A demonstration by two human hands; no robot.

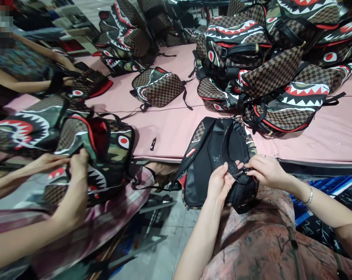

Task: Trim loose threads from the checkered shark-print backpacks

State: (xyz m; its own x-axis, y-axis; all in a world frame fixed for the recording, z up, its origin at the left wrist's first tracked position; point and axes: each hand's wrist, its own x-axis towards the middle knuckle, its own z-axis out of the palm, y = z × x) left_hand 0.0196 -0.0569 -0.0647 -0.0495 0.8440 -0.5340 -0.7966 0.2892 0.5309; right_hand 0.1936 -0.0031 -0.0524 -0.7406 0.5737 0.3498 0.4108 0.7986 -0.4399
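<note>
A black-backed backpack (pixel 203 155) rests against the table edge and on my lap, its padded back and shoulder straps facing up. My left hand (pixel 221 181) is closed on a black strap (pixel 237 169) of this backpack, fingertips near its lower part. Just right of it, my right hand (pixel 262 169) pinches a small dark, shiny piece (pixel 244 170) at the strap; its exact shape is too small to tell. The two hands are close together but apart.
Checkered shark-mouth backpacks (pixel 240 35) are piled on the pink table (pixel 170 134). One small backpack (pixel 161 87) lies mid-table, near a small black object (pixel 153 144). At left, a co-worker's hands (pixel 78 167) hold an open backpack (pixel 114 144); another person works behind.
</note>
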